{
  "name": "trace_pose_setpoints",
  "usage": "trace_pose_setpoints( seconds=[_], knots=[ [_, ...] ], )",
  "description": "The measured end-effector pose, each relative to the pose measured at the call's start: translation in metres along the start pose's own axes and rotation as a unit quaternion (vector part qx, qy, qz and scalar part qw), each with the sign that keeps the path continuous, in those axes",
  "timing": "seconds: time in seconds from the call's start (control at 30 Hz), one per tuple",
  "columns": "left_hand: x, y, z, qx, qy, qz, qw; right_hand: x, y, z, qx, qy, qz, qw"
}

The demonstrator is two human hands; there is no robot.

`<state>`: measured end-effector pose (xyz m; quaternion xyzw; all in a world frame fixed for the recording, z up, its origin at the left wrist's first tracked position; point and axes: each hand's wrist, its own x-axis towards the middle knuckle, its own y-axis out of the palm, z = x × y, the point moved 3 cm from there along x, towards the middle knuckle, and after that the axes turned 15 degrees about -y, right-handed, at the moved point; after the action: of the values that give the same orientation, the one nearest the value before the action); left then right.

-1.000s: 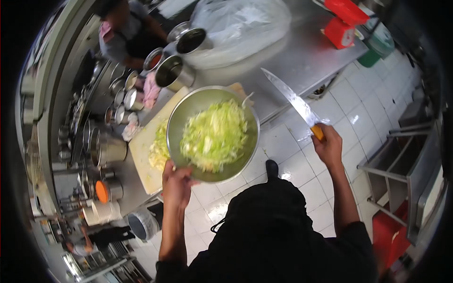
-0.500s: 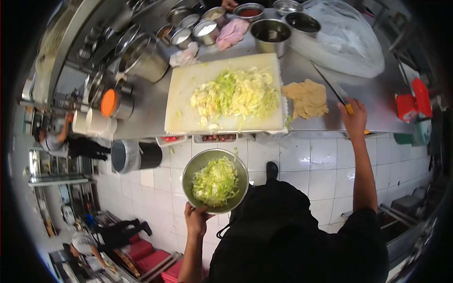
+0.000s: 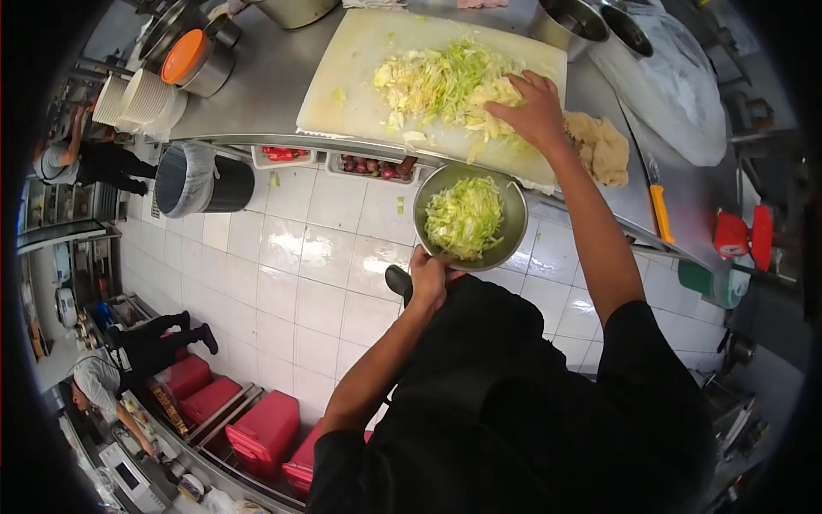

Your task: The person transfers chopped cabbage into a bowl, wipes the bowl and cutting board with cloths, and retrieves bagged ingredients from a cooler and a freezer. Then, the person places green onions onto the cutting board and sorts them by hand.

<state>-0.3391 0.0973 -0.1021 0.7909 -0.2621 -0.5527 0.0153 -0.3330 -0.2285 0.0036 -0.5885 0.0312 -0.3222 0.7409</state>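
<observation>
My left hand (image 3: pixel 430 279) grips the near rim of a metal mixing bowl (image 3: pixel 515 218), held below the counter's edge. Shredded lettuce (image 3: pixel 464 218) lies heaped inside it. On the white cutting board (image 3: pixel 347 64) is a wide pile of more shredded leaves (image 3: pixel 445 79), green and pale yellow. My right hand (image 3: pixel 533 111) is at the right side of this pile, thumb and fingers apart; whether its fingertips touch the shreds is hard to tell. A knife with a yellow handle (image 3: pixel 660 212) rests on the counter, right of a tan cloth (image 3: pixel 598 147).
Metal pots (image 3: pixel 569 30) and a clear plastic bag (image 3: pixel 676 103) stand along the counter (image 3: pixel 248 94). Below its edge are a lined bin (image 3: pixel 224 184) and a crate of purple-red vegetables (image 3: pixel 377 167). Two people work at left, near red containers (image 3: pixel 264 433).
My right hand has let go of the knife, now on the counter, and moved left to the shredded pile. The bowl has come closer to the board. My view has shifted.
</observation>
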Motion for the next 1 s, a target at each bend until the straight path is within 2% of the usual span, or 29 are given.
trace_pose_setpoints(
  seconds=[0.2, 0.33, 0.43, 0.53, 0.6, 0.67, 0.73, 0.8, 0.87, 0.97, 1.0],
  knots=[
    [0.01, 0.022, 0.001, -0.043, 0.023, 0.038, 0.998, -0.046, -0.008, 0.025, 0.066, -0.005, -0.042, 0.997],
    [0.001, 0.023, 0.01, -0.071, 0.04, 0.021, 0.996, -0.092, -0.018, 0.074, 0.097, -0.017, -0.084, 0.992],
    [-0.008, 0.01, 0.014, -0.078, 0.052, 0.003, 0.996, -0.13, -0.013, 0.104, 0.068, -0.051, -0.111, 0.99],
    [-0.008, -0.008, 0.017, -0.076, 0.066, -0.004, 0.995, -0.156, -0.012, 0.116, 0.109, -0.024, -0.026, 0.993],
    [-0.006, -0.017, 0.019, -0.075, 0.071, -0.016, 0.995, -0.152, -0.017, 0.107, 0.164, -0.008, -0.058, 0.985],
    [-0.011, -0.02, 0.016, -0.075, 0.077, -0.017, 0.994, -0.134, -0.029, 0.094, 0.2, -0.005, -0.117, 0.973],
    [-0.009, -0.019, 0.012, -0.074, 0.084, -0.019, 0.994, -0.085, -0.04, 0.07, 0.161, -0.023, -0.169, 0.972],
    [-0.006, -0.019, 0.015, -0.071, 0.089, -0.022, 0.993, -0.037, -0.03, 0.038, 0.091, -0.041, -0.166, 0.981],
    [-0.007, -0.016, 0.017, -0.082, 0.082, -0.022, 0.993, 0.001, 0.004, 0.003, 0.112, 0.011, -0.159, 0.981],
    [-0.011, -0.013, 0.015, -0.104, 0.082, -0.03, 0.991, 0.049, 0.036, -0.004, 0.134, 0.016, -0.071, 0.988],
    [-0.011, -0.012, 0.014, -0.107, 0.086, -0.03, 0.99, 0.057, 0.04, 0.006, 0.111, -0.012, -0.045, 0.993]
  ],
)
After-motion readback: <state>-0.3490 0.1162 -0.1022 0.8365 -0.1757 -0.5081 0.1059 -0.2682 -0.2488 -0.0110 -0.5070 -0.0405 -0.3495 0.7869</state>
